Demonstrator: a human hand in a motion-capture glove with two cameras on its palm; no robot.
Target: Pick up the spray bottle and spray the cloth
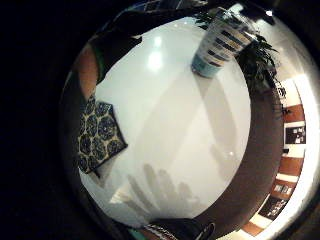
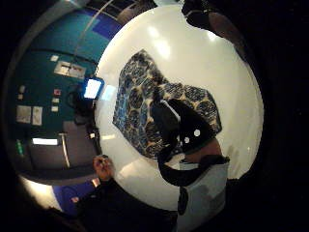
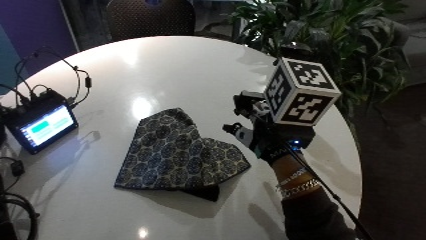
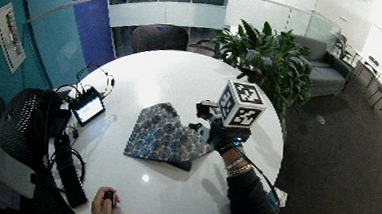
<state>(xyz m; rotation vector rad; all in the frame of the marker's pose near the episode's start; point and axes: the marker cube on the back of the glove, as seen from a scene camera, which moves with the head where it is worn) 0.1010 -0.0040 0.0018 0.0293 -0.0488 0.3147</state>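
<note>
A dark blue and cream patterned cloth (image 3: 176,150) (image 4: 162,135) lies folded in the middle of the round white table (image 3: 166,65). My gloved right hand (image 3: 269,142) (image 4: 216,133) hovers just right of the cloth and holds nothing. Its shadow on the table in the little finger side palm view shows spread fingers. The spray bottle (image 1: 220,40), with a striped label, stands upright at the table's far edge by the plant. In the outside view only its dark head (image 3: 285,50) shows, beyond the hand. Both palm views take in the cloth (image 2: 140,106) (image 1: 97,135).
A small lit screen device (image 3: 43,125) with cables sits at the table's left edge. A leafy plant (image 3: 333,30) stands beyond the far right rim, and a dark chair (image 3: 150,17) at the back. The person's bare left hand (image 4: 105,199) rests near the front edge.
</note>
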